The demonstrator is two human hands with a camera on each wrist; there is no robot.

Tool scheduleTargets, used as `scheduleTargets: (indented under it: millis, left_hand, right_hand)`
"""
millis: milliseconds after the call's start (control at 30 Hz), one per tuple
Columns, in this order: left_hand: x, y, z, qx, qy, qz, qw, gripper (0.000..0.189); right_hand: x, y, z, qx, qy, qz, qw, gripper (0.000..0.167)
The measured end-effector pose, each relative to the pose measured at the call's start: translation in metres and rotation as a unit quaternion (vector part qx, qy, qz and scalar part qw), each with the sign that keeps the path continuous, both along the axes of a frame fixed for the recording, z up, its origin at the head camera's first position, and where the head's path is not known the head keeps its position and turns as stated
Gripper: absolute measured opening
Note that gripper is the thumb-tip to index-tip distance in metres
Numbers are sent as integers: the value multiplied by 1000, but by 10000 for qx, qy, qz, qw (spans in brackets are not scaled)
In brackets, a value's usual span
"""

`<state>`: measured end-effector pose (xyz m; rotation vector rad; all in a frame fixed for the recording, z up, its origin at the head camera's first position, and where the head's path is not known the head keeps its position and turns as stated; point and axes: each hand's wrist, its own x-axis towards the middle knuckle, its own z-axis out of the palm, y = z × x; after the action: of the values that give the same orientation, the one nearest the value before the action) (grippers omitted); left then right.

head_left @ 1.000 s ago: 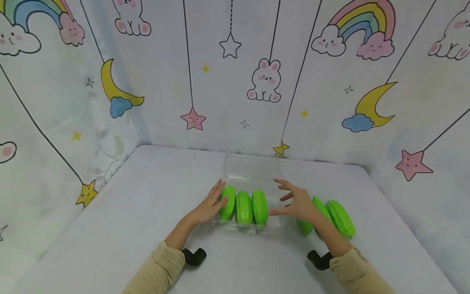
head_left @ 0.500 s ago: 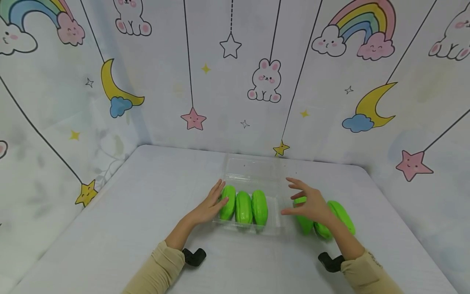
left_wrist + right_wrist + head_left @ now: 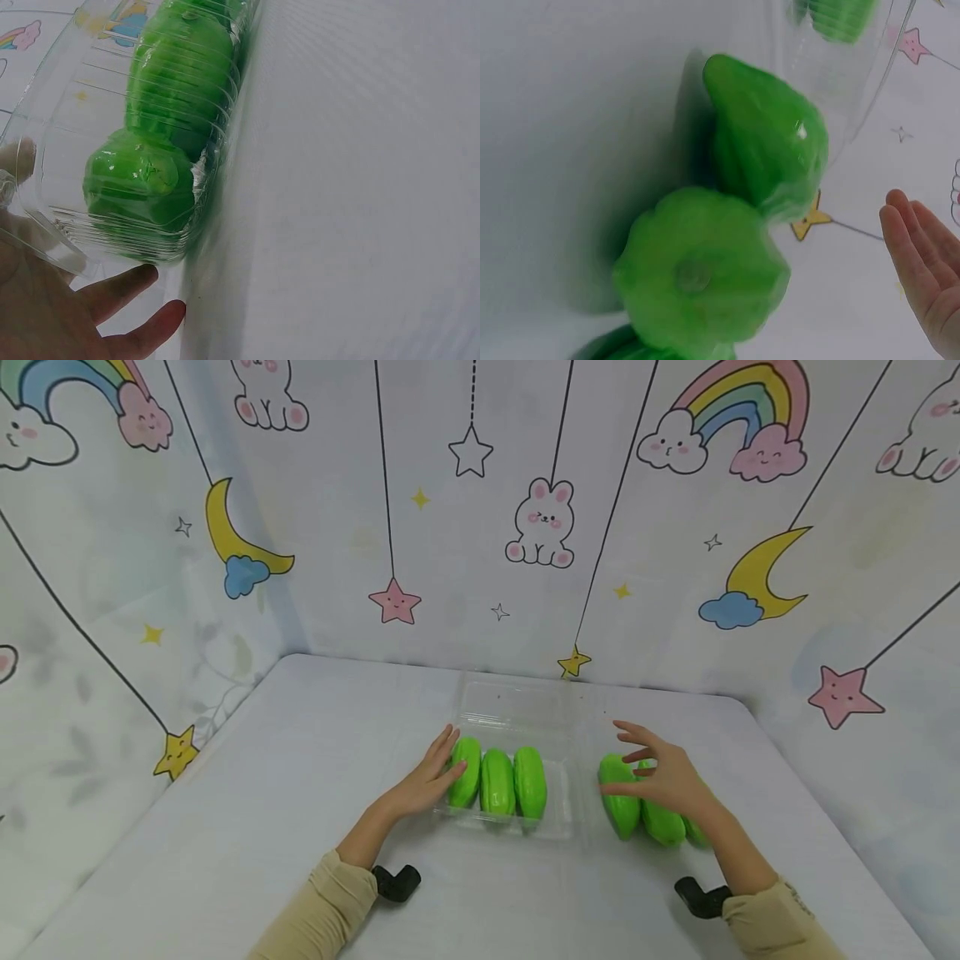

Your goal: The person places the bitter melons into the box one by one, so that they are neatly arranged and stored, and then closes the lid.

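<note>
A clear plastic clamshell box (image 3: 558,810) lies with its lid folded back. Three glossy, ridged green gourd-like vegetables stand side by side in it, leaving its right part bare; the middle one (image 3: 498,783) shows well. My left hand (image 3: 423,783) rests against the box's left side with straight fingers, thumb over the rim. Right of the box lie three more such vegetables, the nearest (image 3: 619,797) fully off the box. My right hand (image 3: 663,777) hovers over this group, fingers spread and holding nothing. It partly hides the middle vegetable (image 3: 662,827) and the rightmost one.
The box's transparent lid (image 3: 516,703) lies toward the back of the white table (image 3: 337,710). A cartoon-printed cloth wall (image 3: 465,543) rises behind the table. A black angled piece (image 3: 397,883) sits at the left wrist, another black piece (image 3: 702,897) at the right.
My right hand has moved right, away from above the box's right part to over the loose vegetables. The left hand, the box and the vegetables have stayed put.
</note>
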<state>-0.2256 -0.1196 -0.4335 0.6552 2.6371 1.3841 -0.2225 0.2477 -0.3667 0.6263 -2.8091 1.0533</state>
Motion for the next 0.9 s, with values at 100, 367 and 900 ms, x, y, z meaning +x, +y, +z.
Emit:
scheduleTargets:
  millis: [100, 367, 900]
  left_hand:
    - [0, 0, 0, -23, -2, 0, 10000, 64]
    - [2, 1, 4, 15, -47, -15, 10000, 63]
    - [1, 0, 0, 43, -6, -23, 10000, 64]
  right_hand:
    - [0, 7, -1, 76, 18, -111, 9999, 91]
    - [2, 25, 1, 97, 100, -189, 9997, 89]
    - [9, 62, -3, 243, 481, -403, 9977, 87]
